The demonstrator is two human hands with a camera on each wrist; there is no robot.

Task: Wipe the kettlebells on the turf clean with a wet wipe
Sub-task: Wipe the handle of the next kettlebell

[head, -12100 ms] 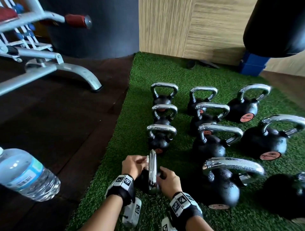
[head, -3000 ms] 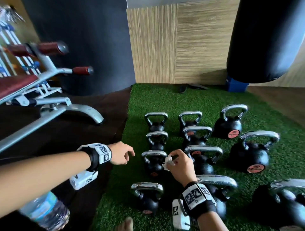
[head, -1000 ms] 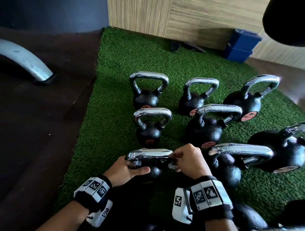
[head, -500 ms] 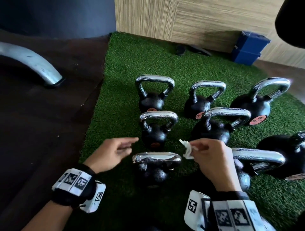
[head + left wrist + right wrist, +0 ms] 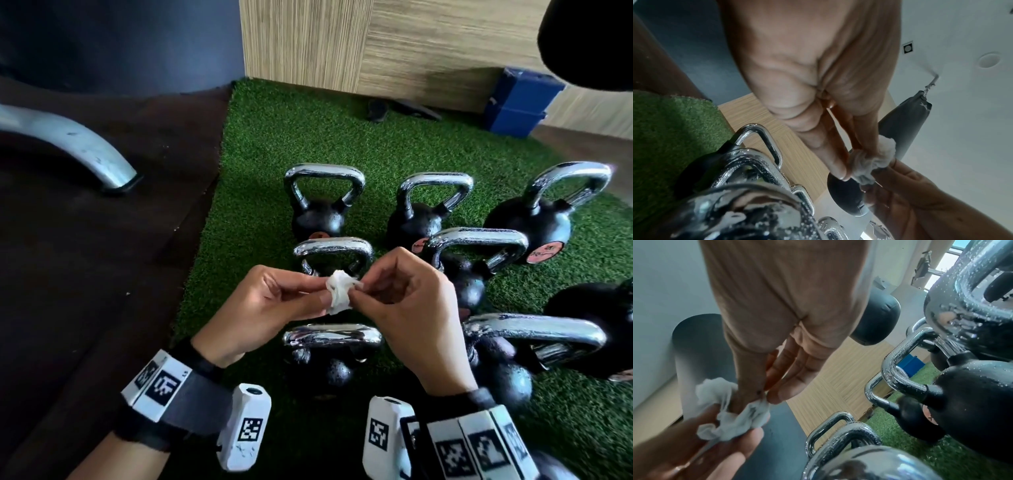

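Both hands meet in mid-air over the kettlebells and pinch one crumpled white wet wipe (image 5: 337, 296) (image 5: 871, 162) (image 5: 731, 412). My left hand (image 5: 274, 308) holds its left side, my right hand (image 5: 400, 301) its right side. Directly below them stands a small black kettlebell (image 5: 330, 353) with a chrome handle beaded with water. A second small kettlebell (image 5: 334, 253) sits just beyond, partly hidden by the hands. Several more black kettlebells stand on the green turf (image 5: 274, 137) in rows to the right and behind.
Dark rubber floor (image 5: 85, 274) borders the turf on the left, with a grey machine foot (image 5: 85, 150) on it. A wood-panel wall (image 5: 376, 44) closes the back. A blue box (image 5: 520, 102) and a black punching bag (image 5: 582, 37) are at the right rear.
My left hand has come in from the left and taken hold of the wipe that my right hand was holding alone. Both hands now sit raised above the nearest kettlebell.
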